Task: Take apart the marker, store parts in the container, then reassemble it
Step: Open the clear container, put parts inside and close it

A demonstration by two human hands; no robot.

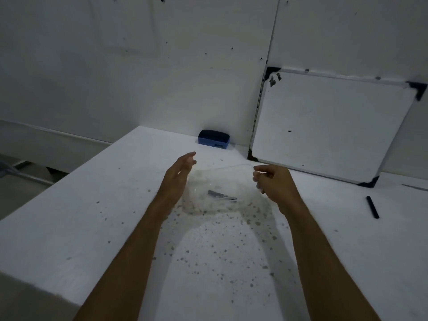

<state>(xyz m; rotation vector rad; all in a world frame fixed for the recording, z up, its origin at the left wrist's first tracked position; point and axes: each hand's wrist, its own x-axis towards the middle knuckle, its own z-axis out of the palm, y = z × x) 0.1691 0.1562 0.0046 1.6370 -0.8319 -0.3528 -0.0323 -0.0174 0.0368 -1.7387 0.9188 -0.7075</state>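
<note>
A clear plastic container stands on the white table between my two hands. Inside it lie dark marker parts, a grey-black piece with a thin dark tip. A black marker piece lies alone on the table at the right. My left hand hovers at the container's left side with its fingers apart and nothing in it. My right hand is at the container's right rim, fingers curled; whether it grips the rim is unclear.
A blue eraser sits at the back against the wall. A whiteboard leans on the wall at the right. The table is speckled with grey spots; its left edge drops off.
</note>
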